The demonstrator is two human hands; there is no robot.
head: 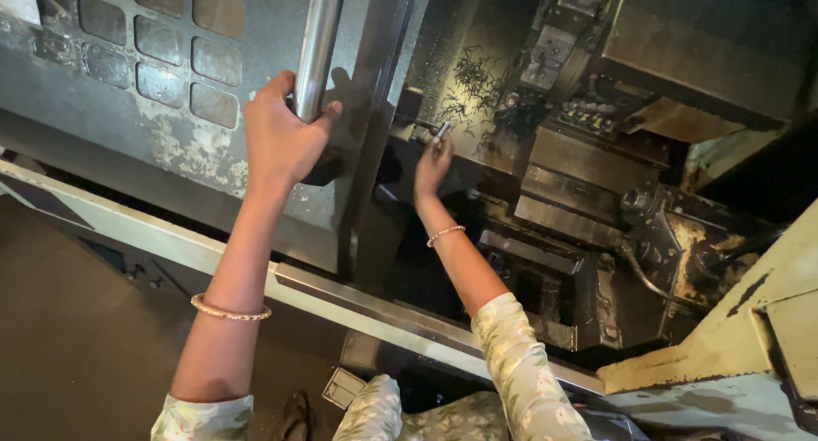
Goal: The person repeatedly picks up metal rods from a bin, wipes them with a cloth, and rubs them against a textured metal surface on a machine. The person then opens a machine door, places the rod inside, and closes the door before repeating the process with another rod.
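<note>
steel door handle [317, 45] in left hand [277, 138], small metal part [441, 132] at right hand [432, 167] fingertips

The steel door handle [317, 45] runs off the top edge, and the part inside the left hand [279, 138] is covered by the curled fingers. The small metal piece [441, 132] at the right hand [432, 164] is too small to make out — only a short bright tip shows above the fingertips, and what it sits in is lost in shadow. The machine interior [579, 185] is dark; its lower recesses cannot be read. The window panel [162, 40] is cut off at the top and left. Both arms leave the bottom edge — the flowered sleeves [520, 373] are only partly shown. The dark object [298, 415] on the floor is unclear.
</note>
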